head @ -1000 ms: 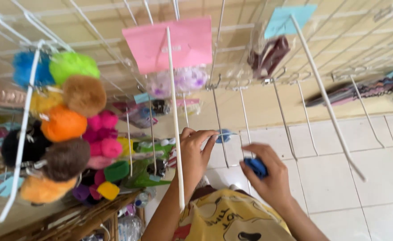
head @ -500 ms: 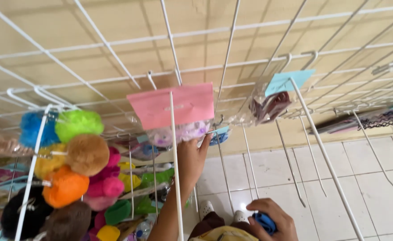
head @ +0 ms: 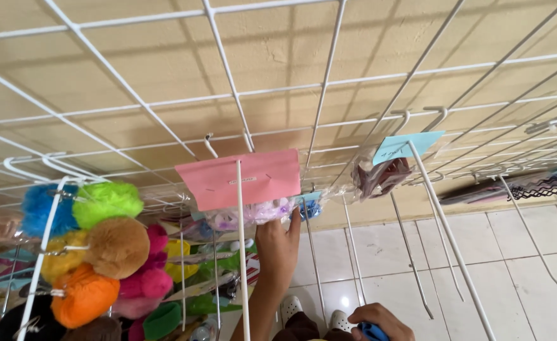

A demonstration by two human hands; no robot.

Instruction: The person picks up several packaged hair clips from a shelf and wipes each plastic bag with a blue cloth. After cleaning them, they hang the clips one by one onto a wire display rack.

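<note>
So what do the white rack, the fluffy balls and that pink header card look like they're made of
White rack: thin metal wire, apparently with a smooth white coating; it has rigid crossing rods and hooks. Fluffy balls: likely synthetic fur or yarn, with a fuzzy matt pile. Pink header card: seemingly matt paper or thin card, flat, over a clear plastic bag that the left hand touches.

Both forearms are bare, without sleeves; white perforated clogs cover the feet, below a dark brown garment.

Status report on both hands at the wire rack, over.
Left hand raised, fingertips on the clear packet under the pink card. Right hand low, gripping a blue object. White peg crosses in front.
</note>
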